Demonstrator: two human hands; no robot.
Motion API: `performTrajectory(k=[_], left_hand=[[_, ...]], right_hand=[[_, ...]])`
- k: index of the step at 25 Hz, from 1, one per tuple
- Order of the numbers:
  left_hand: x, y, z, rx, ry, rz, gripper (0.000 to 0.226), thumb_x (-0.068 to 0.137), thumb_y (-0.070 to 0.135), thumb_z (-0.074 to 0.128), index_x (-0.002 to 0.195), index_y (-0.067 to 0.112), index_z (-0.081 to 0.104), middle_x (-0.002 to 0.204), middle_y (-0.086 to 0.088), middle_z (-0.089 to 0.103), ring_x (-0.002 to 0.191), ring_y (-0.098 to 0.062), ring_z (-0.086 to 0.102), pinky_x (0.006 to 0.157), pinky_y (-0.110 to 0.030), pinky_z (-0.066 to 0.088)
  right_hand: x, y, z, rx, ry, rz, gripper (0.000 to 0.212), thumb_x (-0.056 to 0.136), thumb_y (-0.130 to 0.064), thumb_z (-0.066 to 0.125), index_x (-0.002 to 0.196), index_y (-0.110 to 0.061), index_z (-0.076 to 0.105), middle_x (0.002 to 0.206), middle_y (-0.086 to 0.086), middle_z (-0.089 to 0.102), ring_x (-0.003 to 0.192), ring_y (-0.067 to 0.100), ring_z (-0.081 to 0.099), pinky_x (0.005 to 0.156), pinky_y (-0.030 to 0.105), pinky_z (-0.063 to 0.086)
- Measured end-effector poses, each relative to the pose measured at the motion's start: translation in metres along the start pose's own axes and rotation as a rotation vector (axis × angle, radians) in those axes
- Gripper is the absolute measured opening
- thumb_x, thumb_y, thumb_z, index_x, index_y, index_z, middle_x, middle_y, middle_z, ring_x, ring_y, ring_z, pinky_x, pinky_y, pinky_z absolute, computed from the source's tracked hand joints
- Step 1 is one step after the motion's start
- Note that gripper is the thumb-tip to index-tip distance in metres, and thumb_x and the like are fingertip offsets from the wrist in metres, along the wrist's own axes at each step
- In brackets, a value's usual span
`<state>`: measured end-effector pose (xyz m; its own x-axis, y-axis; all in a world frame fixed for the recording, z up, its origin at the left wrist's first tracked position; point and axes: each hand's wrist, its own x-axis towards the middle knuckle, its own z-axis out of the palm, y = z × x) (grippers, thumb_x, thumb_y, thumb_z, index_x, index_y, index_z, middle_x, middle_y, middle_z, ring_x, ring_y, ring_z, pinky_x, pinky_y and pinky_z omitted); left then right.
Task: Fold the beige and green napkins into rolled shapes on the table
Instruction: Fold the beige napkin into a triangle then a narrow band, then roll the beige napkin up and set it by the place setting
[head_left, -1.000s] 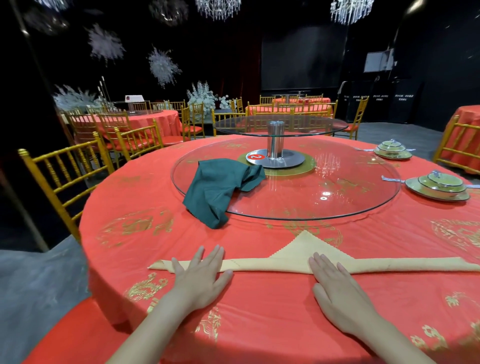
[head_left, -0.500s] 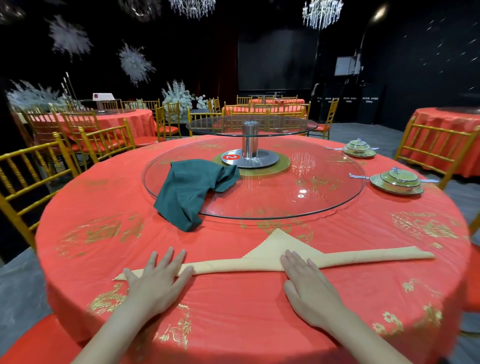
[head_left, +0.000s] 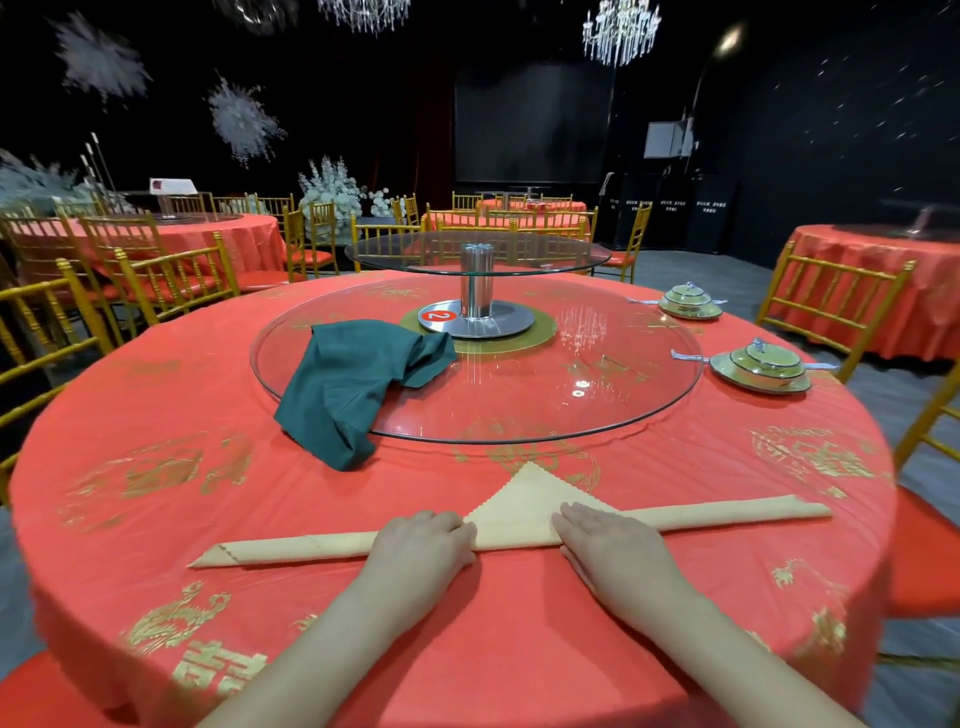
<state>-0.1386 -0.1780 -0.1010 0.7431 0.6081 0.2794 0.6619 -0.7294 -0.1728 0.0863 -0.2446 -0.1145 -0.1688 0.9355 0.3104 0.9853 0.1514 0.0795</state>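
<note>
The beige napkin (head_left: 519, 509) lies near the front of the red table (head_left: 156, 467) as a long narrow band with a triangular point sticking up at its middle. My left hand (head_left: 421, 545) is on the band just left of the triangle, its fingers curled over the fabric. To the right of the triangle, my right hand (head_left: 608, 540) rests on the band with fairly straight fingers. Farther back on the left, the green napkin (head_left: 353, 384) lies crumpled, draped over the edge of the glass turntable (head_left: 623, 415).
A smaller glass tier on a metal post (head_left: 478, 291) stands at the turntable's centre. Two green bowl-and-plate settings (head_left: 761, 364) (head_left: 690, 301) sit at the far right. Gold chairs (head_left: 831, 306) ring the table, and more red tables stand behind.
My left hand slid right along the beige band toward the triangle and its fingers curled from flat. My right hand stayed near the middle. The view shifted a little.
</note>
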Motion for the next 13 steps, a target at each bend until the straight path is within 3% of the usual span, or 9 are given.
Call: performTrajectory(k=[1, 2, 4, 9, 13], left_hand=[[0.001, -0.004, 0.006, 0.063, -0.017, 0.051, 0.031, 0.063, 0.043, 0.081, 0.067, 0.026, 0.056, 0.065, 0.010, 0.059, 0.054, -0.014, 0.057, 0.038, -0.024, 0.038], [0.003, -0.006, 0.010, 0.098, -0.017, 0.069, 0.032, 0.058, 0.041, 0.083, 0.063, 0.026, 0.055, 0.060, 0.010, 0.056, 0.048, -0.013, 0.054, 0.034, -0.023, 0.033], [0.010, -0.004, 0.014, 0.132, 0.003, 0.115, 0.031, 0.054, 0.036, 0.086, 0.059, 0.025, 0.057, 0.058, 0.008, 0.054, 0.043, -0.014, 0.052, 0.031, -0.022, 0.028], [0.057, 0.045, 0.012, 0.114, 0.024, 0.253, 0.033, 0.045, 0.031, 0.089, 0.055, 0.022, 0.059, 0.054, 0.006, 0.053, 0.043, -0.015, 0.053, 0.032, -0.018, 0.027], [0.106, 0.087, 0.014, 0.046, 0.053, 0.349, 0.023, 0.056, 0.033, 0.080, 0.071, 0.025, 0.064, 0.063, 0.006, 0.056, 0.048, -0.014, 0.056, 0.035, -0.019, 0.024]], right_hand=[[0.000, 0.009, 0.001, -0.092, 0.018, -0.036, 0.028, 0.074, -0.020, 0.044, 0.079, -0.016, 0.071, 0.079, 0.003, 0.072, 0.069, 0.021, 0.069, 0.052, 0.030, 0.055], [0.001, 0.015, -0.001, -0.175, 0.016, -0.059, 0.020, 0.071, -0.013, 0.045, 0.068, -0.016, 0.065, 0.066, 0.001, 0.066, 0.057, 0.021, 0.064, 0.043, 0.029, 0.048], [0.004, 0.024, -0.007, -0.343, 0.033, -0.125, 0.019, 0.065, -0.008, 0.044, 0.055, -0.019, 0.055, 0.054, -0.002, 0.054, 0.047, 0.019, 0.052, 0.040, 0.027, 0.035], [-0.003, 0.073, -0.016, -0.436, 0.031, -0.033, 0.019, 0.060, -0.009, 0.044, 0.045, -0.017, 0.051, 0.051, 0.001, 0.048, 0.040, 0.020, 0.048, 0.035, 0.024, 0.028], [-0.018, 0.137, -0.018, -0.403, -0.101, 0.237, 0.020, 0.056, -0.010, 0.079, 0.057, -0.013, 0.059, 0.060, 0.003, 0.054, 0.044, 0.023, 0.057, 0.032, 0.024, 0.032]])
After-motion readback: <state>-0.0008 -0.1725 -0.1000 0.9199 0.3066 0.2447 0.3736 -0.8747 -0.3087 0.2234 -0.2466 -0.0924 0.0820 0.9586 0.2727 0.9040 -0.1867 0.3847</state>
